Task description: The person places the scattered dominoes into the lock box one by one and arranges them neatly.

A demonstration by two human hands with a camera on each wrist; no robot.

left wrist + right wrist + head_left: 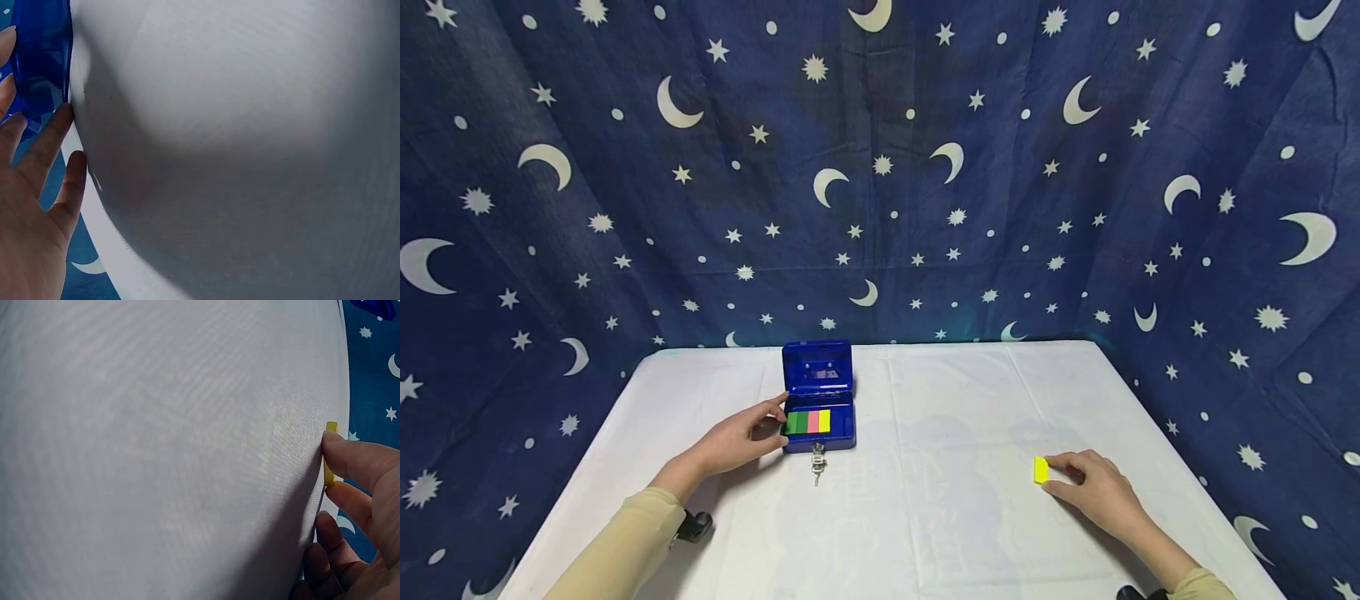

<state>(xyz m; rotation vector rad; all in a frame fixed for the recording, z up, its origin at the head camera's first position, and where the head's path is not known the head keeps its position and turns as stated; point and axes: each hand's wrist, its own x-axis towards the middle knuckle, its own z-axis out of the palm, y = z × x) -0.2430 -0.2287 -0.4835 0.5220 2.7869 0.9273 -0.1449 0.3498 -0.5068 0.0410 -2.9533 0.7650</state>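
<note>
A blue metal cash box (842,437) stands on the table with its lid (817,367) raised. Inside it a row of several small blocks (808,422) in greens, pink and yellow lies side by side. My left hand (737,435) is at the box's left side, with thumb and fingertips touching its edge; in the left wrist view its fingers look fairly straight. Away to the right, my right hand (1097,487) pinches a small yellow block (1041,469) by its ends between thumb and finger, low over the cloth.
Keys (817,463) hang at the front of the box, by its lock. White cloth (880,533) covers the table. Behind and on both sides hangs a dark blue curtain (880,192) with moons and stars.
</note>
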